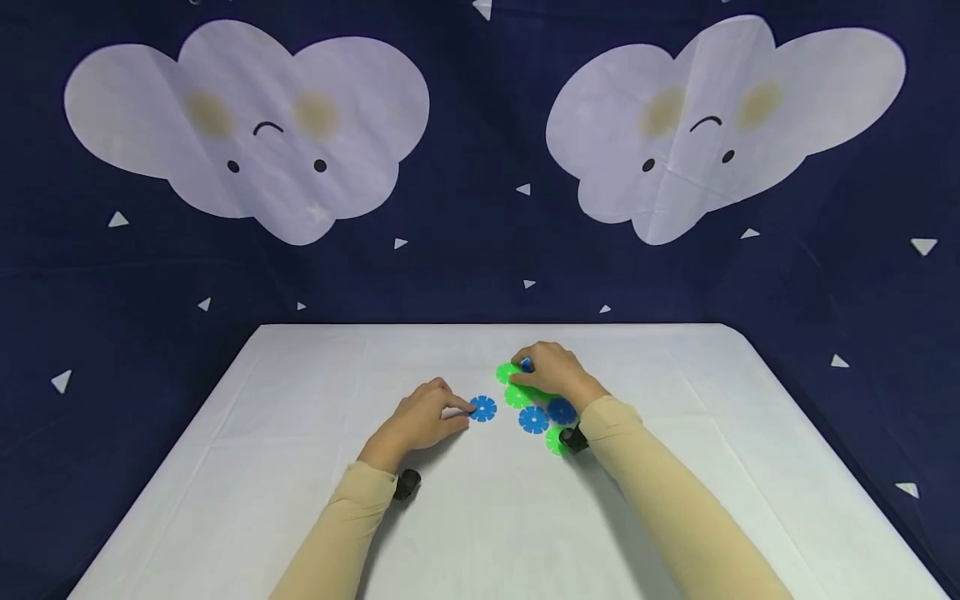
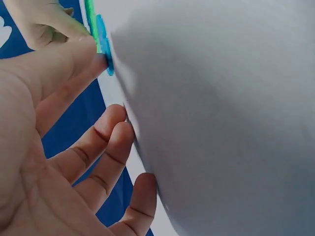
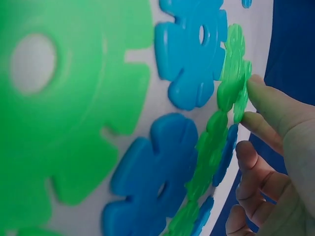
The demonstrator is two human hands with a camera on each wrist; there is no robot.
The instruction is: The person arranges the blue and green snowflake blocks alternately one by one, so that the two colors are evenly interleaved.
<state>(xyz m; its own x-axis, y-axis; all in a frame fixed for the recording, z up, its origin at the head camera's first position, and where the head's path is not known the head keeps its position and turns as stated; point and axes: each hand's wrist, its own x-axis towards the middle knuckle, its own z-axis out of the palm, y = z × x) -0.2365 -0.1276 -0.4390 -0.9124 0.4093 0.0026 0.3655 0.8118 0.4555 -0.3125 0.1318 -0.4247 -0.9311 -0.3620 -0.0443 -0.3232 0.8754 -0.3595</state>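
My left hand point(image 1: 423, 417) reaches in from the left. Its index fingertip touches the near-left edge of a flat blue notched disc point(image 1: 486, 408), with the thumb just beside it and the other fingers loosely bent. With thumb and index finger my right hand point(image 1: 551, 371) pinches the edge of a green notched disc point(image 3: 232, 69) at the far end of the group. Part of a blue disc point(image 1: 527, 365) shows by its fingers. Close under that hand lie another green disc point(image 1: 517, 397) and two blue discs, one lighter point(image 1: 533, 420) and one shaded point(image 1: 561, 411).
A further green disc point(image 1: 553, 440) lies partly behind the black wrist camera point(image 1: 573, 439) on the right arm. Everything rests on a white table point(image 1: 337, 367). Behind it hangs a dark blue cloth point(image 1: 480, 250) printed with clouds and small triangles.
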